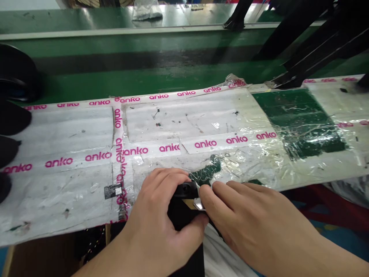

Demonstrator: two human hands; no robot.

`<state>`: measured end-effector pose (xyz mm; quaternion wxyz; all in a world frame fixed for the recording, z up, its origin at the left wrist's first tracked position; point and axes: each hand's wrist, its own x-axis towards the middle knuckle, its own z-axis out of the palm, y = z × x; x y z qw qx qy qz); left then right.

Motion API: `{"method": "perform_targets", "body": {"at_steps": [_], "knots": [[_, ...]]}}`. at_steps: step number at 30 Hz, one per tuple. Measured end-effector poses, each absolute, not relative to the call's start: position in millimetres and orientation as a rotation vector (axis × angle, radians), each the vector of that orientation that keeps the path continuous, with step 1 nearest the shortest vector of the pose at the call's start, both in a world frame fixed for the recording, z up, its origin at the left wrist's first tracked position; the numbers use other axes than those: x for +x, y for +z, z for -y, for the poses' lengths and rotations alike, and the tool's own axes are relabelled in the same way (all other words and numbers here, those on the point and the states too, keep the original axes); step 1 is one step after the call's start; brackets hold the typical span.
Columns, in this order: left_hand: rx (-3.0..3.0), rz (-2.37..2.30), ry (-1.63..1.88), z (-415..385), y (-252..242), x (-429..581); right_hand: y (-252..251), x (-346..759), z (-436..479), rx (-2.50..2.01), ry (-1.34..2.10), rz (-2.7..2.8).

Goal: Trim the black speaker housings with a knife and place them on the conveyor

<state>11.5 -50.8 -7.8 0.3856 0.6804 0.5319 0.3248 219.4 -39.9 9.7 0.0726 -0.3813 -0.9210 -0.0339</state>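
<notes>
My left hand point(161, 215) is wrapped round a long black piece point(184, 215) that has a squared end with a round hole in it. This piece is held low, over the table's near edge. My right hand point(245, 219) is closed, thumb and forefinger pinching a small shiny metal piece point(198, 204) against the black piece, just below its end. A thin tan strip point(188, 204) shows beside the metal. The fingers hide most of what the right hand holds, so its full shape cannot be made out.
The white table covering point(187, 119) bears pink-lettered tape and clear film. Black curved parts point(17, 73) stand at the left edge. Long black parts point(302, 46) lean in at the upper right. Behind runs a green surface point(129, 80), with a plastic bag point(147, 10) farther back.
</notes>
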Motion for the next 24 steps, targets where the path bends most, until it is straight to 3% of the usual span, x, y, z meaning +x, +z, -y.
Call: {"method": "perform_targets", "body": {"at_steps": [9, 19, 24], "knots": [[1.776, -1.375, 0.834, 52, -8, 13, 0, 212, 51, -1.277, -0.264, 2.721], [1.857, -1.406, 0.818, 49, -7, 16, 15, 211, 35, -1.325, 0.185, 2.823], [1.794, -1.378, 0.752, 43, -4, 16, 22, 212, 22, -1.234, 0.187, 2.939]]}}
